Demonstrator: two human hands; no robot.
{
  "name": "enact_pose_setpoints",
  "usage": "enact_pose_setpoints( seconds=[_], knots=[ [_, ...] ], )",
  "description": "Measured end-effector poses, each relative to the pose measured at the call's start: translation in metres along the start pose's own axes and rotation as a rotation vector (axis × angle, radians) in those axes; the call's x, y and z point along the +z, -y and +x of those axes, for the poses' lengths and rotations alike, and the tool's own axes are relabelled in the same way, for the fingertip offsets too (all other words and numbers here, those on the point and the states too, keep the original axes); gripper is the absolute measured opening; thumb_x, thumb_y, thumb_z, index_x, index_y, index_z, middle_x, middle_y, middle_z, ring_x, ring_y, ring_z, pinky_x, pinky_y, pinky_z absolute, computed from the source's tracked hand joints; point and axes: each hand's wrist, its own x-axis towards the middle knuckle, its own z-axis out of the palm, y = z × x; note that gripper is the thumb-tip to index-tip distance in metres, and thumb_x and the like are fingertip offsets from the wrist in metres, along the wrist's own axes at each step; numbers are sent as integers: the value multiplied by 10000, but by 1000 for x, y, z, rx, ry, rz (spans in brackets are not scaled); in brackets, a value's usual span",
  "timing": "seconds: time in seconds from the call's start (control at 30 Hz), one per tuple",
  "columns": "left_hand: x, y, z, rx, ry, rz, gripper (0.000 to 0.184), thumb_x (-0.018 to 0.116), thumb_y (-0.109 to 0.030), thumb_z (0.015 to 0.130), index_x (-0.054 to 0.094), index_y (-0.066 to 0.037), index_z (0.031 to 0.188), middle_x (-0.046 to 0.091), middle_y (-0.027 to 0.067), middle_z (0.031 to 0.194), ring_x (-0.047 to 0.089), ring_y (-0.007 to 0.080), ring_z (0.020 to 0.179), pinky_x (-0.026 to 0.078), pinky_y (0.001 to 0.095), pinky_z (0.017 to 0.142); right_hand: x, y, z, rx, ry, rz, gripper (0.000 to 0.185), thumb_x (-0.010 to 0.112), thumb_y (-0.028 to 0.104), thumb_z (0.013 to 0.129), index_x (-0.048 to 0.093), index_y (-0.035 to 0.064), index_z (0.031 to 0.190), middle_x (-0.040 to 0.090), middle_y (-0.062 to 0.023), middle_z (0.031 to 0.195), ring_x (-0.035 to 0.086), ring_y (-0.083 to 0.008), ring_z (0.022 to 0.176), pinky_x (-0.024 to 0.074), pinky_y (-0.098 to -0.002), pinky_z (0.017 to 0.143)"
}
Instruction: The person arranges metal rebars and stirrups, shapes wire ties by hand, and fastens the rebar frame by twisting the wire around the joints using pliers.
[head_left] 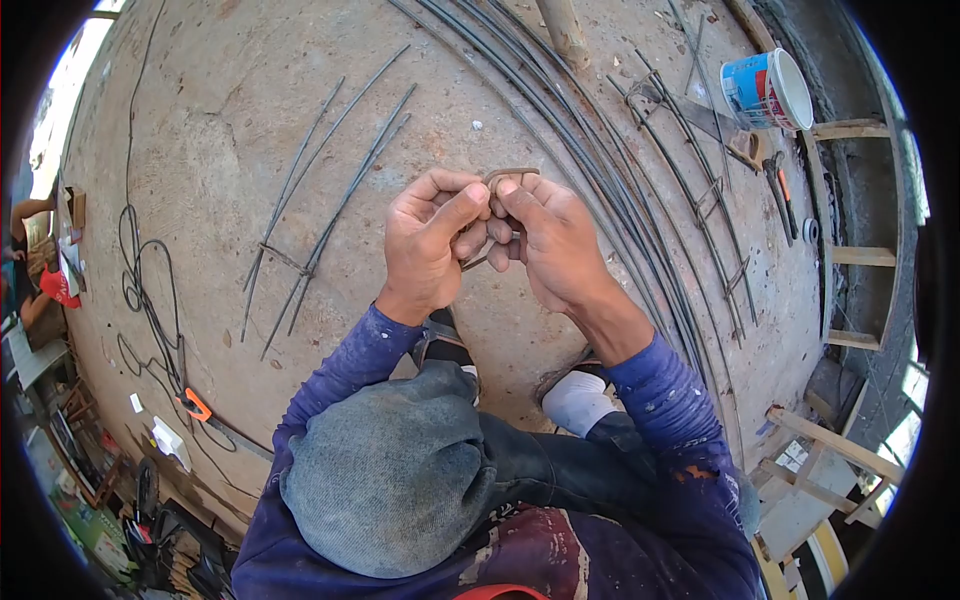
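My left hand (428, 240) and my right hand (553, 240) are close together in front of me, fingertips pinched. Between them they hold a thin, brownish bent steel rod (518, 171); one bent end shows above the fingers, and part of it shows below them. The fingers hide most of its shape. On the ground beyond my left hand lie several steel bars (335, 205), joined near one end by a short crosspiece (285, 259). To the right of my right hand runs a bundle of long curved steel bars (600, 165).
At right lie a bar frame (708, 200), a handsaw (745, 145), a hammer (781, 190) and a paint bucket (765, 92). A wooden post (564, 35) stands ahead. At left are a black cable (135, 285), an orange-handled saw (197, 405) and another person's red-gloved hand (58, 287).
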Motion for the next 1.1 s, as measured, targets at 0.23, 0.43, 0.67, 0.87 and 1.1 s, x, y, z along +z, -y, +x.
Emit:
enact_pose_setpoints(
  seconds=[0.23, 0.43, 0.67, 0.87, 1.1],
  knots=[
    [4, 0, 7, -114, -65, -124, 85, 734, -76, 952, 664, -33, 976, 675, 71, 841, 505, 61, 556, 380, 211, 480, 11, -28, 13, -236, -264, -104, 258, 540, 209, 1076, 634, -28, 1031, 624, -23, 831, 560, -78, 699, 453, -258, 590],
    [5, -1, 4, -67, -2, 113, 99, 744, -73, 949, 667, -12, 956, 654, 43, 777, 518, 48, 582, 374, 205, 485, 9, -31, 16, -182, -391, -40, 260, 640, 216, 1028, 696, -30, 963, 663, -34, 794, 556, -68, 675, 451, -244, 572],
    [-1, 4, 4, 203, -3, 564, 87, 735, -40, 952, 679, -1, 1005, 637, 14, 823, 530, 44, 621, 399, 214, 530, -34, 29, 8, 132, -5, -529, 262, 678, 225, 998, 723, -33, 1012, 672, -47, 776, 547, -73, 643, 420, -233, 581],
    [-1, 2, 10, 684, 183, 1080, 86, 732, 27, 933, 670, 33, 992, 672, 31, 875, 562, 55, 664, 447, 212, 576, -31, 45, 10, -611, -44, -1033, 268, 713, 219, 946, 748, -19, 1063, 630, -94, 810, 567, -179, 713, 448, -346, 640],
    [-18, 8, 8, 69, -13, 536, 219, 693, -111, 999, 629, 26, 1156, 665, 6, 844, 578, 57, 672, 443, 204, 563, -35, 40, 10, -736, 40, -1080, 119, 767, 104, 866, 736, 11, 933, 690, -126, 859, 657, -243, 770, 507, -356, 713]
  ],
)
